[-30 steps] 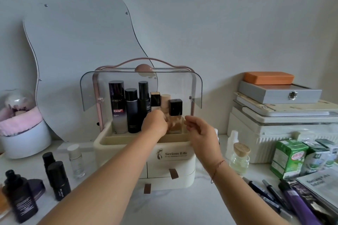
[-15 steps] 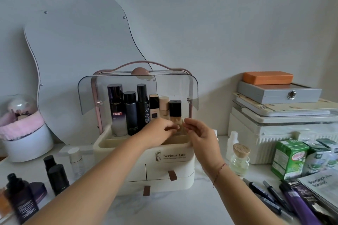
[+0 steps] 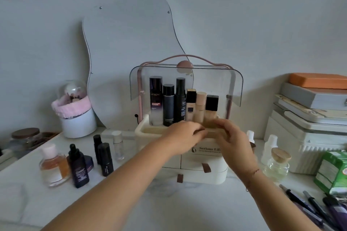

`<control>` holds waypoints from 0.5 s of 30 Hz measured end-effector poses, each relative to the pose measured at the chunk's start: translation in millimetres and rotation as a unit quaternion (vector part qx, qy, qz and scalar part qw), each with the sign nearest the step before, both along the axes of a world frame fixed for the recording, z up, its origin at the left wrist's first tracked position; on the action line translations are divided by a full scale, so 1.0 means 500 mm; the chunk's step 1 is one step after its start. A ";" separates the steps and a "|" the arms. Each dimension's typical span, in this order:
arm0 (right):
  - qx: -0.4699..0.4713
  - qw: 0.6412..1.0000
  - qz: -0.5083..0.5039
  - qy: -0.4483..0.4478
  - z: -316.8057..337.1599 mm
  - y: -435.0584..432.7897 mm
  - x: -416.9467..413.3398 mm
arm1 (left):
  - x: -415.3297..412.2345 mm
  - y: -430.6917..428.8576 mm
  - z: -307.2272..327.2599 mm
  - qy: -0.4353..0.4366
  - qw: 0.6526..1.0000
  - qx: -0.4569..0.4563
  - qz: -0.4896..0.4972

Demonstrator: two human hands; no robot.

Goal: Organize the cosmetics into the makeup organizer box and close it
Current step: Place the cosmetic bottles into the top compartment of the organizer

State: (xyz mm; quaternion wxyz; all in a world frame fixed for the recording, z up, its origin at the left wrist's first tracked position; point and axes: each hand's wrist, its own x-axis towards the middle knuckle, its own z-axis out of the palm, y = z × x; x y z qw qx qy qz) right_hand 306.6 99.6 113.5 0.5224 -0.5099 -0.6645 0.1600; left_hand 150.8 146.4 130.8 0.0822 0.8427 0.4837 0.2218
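Your left hand (image 3: 185,134) and right hand (image 3: 230,137) have dropped from the bottles to the front rim of the box (image 3: 204,176), nearly touching each other there. A second ago they were up at the black-capped foundation (image 3: 211,108); now it stands free at the right end of the back row, beside the beige bottle (image 3: 200,107). That placement looks finished. The fingers of both hands are curled, but motion blur hides whether either grip is clamped on anything, so I cannot tell. The clear lid (image 3: 185,84) is raised, so closing is not yet due. Several bottles wait on the bench (image 3: 169,204) at your left, the dropper bottle (image 3: 78,167) among them; judge one of those next.
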 end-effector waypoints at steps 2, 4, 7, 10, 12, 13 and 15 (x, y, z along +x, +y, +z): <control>0.049 0.988 -0.020 -0.144 -0.019 -0.019 -0.027 | -0.040 -0.037 -0.032 0.011 0.995 0.099 0.026; 0.090 0.960 -0.069 -0.255 -0.043 -0.031 -0.047 | -0.086 -0.079 -0.073 0.003 0.988 0.148 0.043; 0.101 0.951 -0.107 -0.274 -0.061 -0.040 -0.068 | -0.166 -0.141 -0.123 -0.045 0.973 0.209 0.088; 0.122 0.952 -0.112 -0.259 -0.075 -0.052 -0.097 | -0.252 -0.191 -0.169 -0.154 0.934 0.276 0.168; 0.126 0.952 -0.098 -0.260 -0.083 -0.060 -0.122 | -0.305 -0.217 -0.194 -0.230 0.895 0.298 0.241; 0.125 0.953 -0.093 -0.260 -0.087 -0.063 -0.131 | -0.328 -0.226 -0.206 -0.263 0.874 0.297 0.279; 0.117 0.955 -0.092 -0.255 -0.091 -0.065 -0.144 | -0.373 -0.237 -0.225 -0.325 0.830 0.283 0.354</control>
